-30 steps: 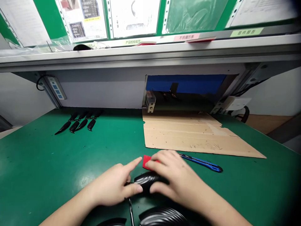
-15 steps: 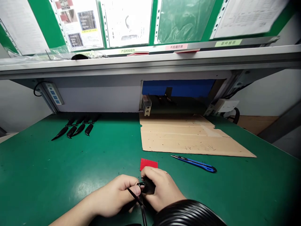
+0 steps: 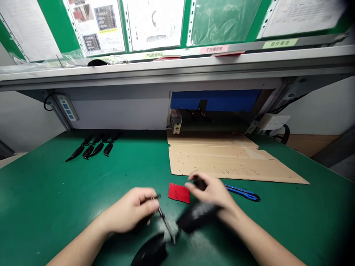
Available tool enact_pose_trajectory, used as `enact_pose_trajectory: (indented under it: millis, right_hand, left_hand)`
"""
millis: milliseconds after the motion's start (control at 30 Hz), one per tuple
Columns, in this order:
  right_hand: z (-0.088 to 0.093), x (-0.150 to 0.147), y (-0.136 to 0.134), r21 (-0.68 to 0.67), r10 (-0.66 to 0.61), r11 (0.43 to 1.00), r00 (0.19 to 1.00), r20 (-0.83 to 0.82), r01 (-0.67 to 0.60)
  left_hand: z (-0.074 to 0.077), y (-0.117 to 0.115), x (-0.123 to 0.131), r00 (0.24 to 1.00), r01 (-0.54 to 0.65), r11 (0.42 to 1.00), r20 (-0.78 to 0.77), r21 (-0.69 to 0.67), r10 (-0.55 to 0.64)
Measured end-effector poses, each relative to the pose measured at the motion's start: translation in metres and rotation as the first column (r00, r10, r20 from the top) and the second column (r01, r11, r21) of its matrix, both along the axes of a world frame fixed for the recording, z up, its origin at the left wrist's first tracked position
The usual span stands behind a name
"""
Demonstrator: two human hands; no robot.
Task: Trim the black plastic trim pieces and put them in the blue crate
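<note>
My left hand (image 3: 133, 208) is closed around a slender, dark metallic tool (image 3: 166, 223) whose thin end points down and to the right; its kind is hard to make out. My right hand (image 3: 212, 188) curls around something dark, partly hidden by the fingers. Between and below my hands, close to the camera, are two glossy black propeller blades: a motion-blurred one (image 3: 196, 217) in front of my right wrist and another (image 3: 151, 251) at the bottom edge. What supports them is not visible. Just left of my right fingertips lies a red square piece (image 3: 179, 193) with a dark mark.
Behind my right hand lies a blue utility knife (image 3: 242, 193), partly covered. Cardboard (image 3: 210, 159) covers the back right of the green table (image 3: 55, 192). Several black folding propellers (image 3: 88, 151) lie in a row at the back left. A shelf (image 3: 138, 75) overhangs the rear.
My hands have moved apart: the right went up and right across the utility knife's tip, the left slightly up and left. The red piece is now uncovered. The black blades have shifted.
</note>
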State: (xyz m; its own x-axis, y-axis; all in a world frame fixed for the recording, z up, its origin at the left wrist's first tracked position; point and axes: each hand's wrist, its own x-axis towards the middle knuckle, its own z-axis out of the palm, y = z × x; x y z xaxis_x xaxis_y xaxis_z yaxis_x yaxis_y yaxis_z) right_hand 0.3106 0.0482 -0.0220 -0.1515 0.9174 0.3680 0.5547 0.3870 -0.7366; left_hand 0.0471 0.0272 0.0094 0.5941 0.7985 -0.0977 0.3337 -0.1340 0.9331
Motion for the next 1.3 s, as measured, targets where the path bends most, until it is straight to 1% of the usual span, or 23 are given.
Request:
enact_pose_trajectory:
  millis: [33,67,100,133,167,267,367,433,533,567,633,700,733,800,833,900,967,1033,1100,1167,1200,1267,1300]
  right_hand:
    - [0.000,0.005,0.006,-0.006,-0.115,0.993,0.987,-0.111,0.115]
    - [0.000,0.007,0.008,-0.016,-0.180,0.983,0.965,-0.189,0.180]
    - [0.001,0.006,0.008,-0.022,-0.204,0.979,0.953,-0.226,0.205]
    - [0.002,0.003,0.005,-0.022,-0.193,0.981,0.957,-0.218,0.193]
    - [0.003,-0.003,0.000,-0.017,-0.149,0.989,0.974,-0.171,0.148]
    - [0.004,-0.025,-0.018,0.011,0.016,1.000,0.995,0.099,-0.017]
    - [0.002,-0.038,-0.026,0.025,0.051,0.998,0.949,0.310,-0.062]
    - [-0.002,-0.039,-0.025,0.061,0.018,0.997,0.939,0.342,-0.041]
    - [-0.006,-0.035,-0.020,0.204,-0.051,0.979,0.953,0.300,-0.012]
    - [-0.005,-0.033,-0.019,0.235,-0.055,0.972,0.955,0.291,-0.016]
    - [0.001,-0.027,-0.018,0.205,0.013,0.975,0.947,0.322,-0.083]
    - [0.010,-0.019,-0.021,0.068,0.168,0.976,0.908,0.385,-0.209]
    - [0.014,-0.016,-0.023,-0.017,0.256,0.962,0.877,0.407,-0.273]
    - [0.020,-0.015,-0.026,-0.132,0.378,0.925,0.828,0.414,-0.356]
    - [0.021,-0.018,-0.027,-0.139,0.393,0.919,0.822,0.413,-0.369]
    - [0.019,-0.033,-0.025,-0.080,0.352,0.932,0.826,0.440,-0.354]
    - [0.016,-0.055,-0.018,0.011,0.277,0.945,0.818,0.503,-0.327]
    - [0.015,-0.076,-0.010,0.072,0.240,0.940,0.794,0.559,-0.335]
    - [0.015,-0.086,-0.005,0.132,0.232,0.923,0.796,0.559,-0.361]
    - [0.018,-0.084,-0.004,0.254,0.158,0.912,0.848,0.505,-0.321]
    - [0.020,-0.078,-0.005,0.347,0.079,0.899,0.880,0.469,-0.266]
    - [0.023,-0.064,-0.008,0.537,-0.100,0.829,0.902,0.421,-0.159]
    - [0.024,-0.058,-0.009,0.600,-0.164,0.786,0.887,0.431,-0.146]
  left_hand:
    - [-0.001,0.002,0.001,0.980,-0.169,0.984,0.093,-0.057,0.174]
    - [-0.004,0.003,0.003,0.931,-0.306,0.946,0.175,-0.108,0.321]
    - [-0.007,0.004,0.007,0.875,-0.396,0.906,0.238,-0.147,0.421]
    - [-0.011,0.003,0.010,0.831,-0.445,0.879,0.285,-0.174,0.477]
    - [-0.015,0.002,0.014,0.806,-0.457,0.868,0.322,-0.192,0.496]
    - [-0.025,-0.003,0.024,0.803,-0.381,0.895,0.397,-0.230,0.444]
    - [-0.031,-0.010,0.030,0.809,-0.269,0.923,0.455,-0.275,0.372]
    - [-0.033,-0.014,0.034,0.764,-0.162,0.906,0.532,-0.390,0.366]
    - [-0.033,-0.019,0.037,0.657,0.010,0.817,0.620,-0.576,0.429]
    - [-0.032,-0.019,0.036,0.653,0.020,0.807,0.619,-0.590,0.437]
    - [-0.031,-0.015,0.033,0.733,-0.068,0.852,0.553,-0.519,0.395]
    - [-0.028,-0.007,0.025,0.842,-0.234,0.917,0.404,-0.324,0.357]
    - [-0.026,-0.002,0.020,0.864,-0.324,0.923,0.333,-0.207,0.378]
    - [-0.022,0.009,0.009,0.838,-0.476,0.878,0.280,-0.047,0.469]
    - [-0.019,0.015,0.003,0.805,-0.533,0.846,0.296,-0.020,0.514]
    - [-0.014,0.023,-0.007,0.751,-0.587,0.809,0.348,-0.036,0.561]
    - [-0.010,0.029,-0.016,0.729,-0.591,0.805,0.394,-0.049,0.560]
    - [-0.005,0.032,-0.024,0.712,-0.602,0.798,0.429,-0.034,0.556]
    - [0.000,0.032,-0.029,0.711,-0.610,0.792,0.436,-0.007,0.551]
    - [0.004,0.030,-0.030,0.736,-0.601,0.799,0.406,0.024,0.542]
    - [0.005,0.028,-0.030,0.757,-0.588,0.808,0.379,0.041,0.531]
    - [0.008,0.022,-0.026,0.806,-0.546,0.834,0.322,0.077,0.497]
    - [0.009,0.018,-0.023,0.843,-0.506,0.855,0.276,0.116,0.462]
